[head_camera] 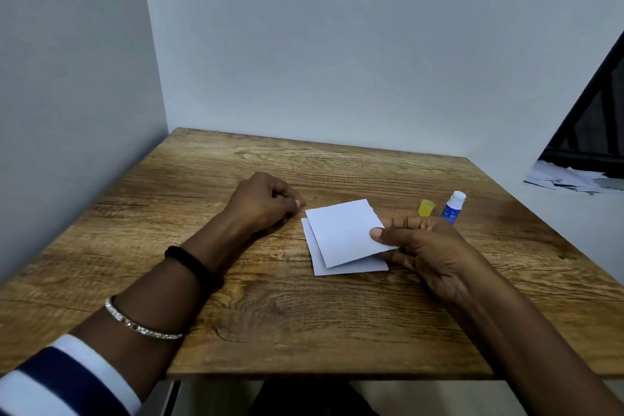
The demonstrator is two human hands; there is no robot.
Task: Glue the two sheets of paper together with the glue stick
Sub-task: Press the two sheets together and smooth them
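Single head-worn wide view, looking forward and down from above the near edge of the wooden bench [270, 297]. Close in: both forearms reaching from the bottom corners, grey walls [337, 44] rising behind and left.

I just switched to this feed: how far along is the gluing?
Done: the glue stick stands uncapped, its yellow cap beside it. Whether glue is already on the paper, I cannot tell. In hand: the right hand pinches the top sheet, held skewed over the bottom sheet. The left hand rests curled on the table. Left: align, press flat, recap.
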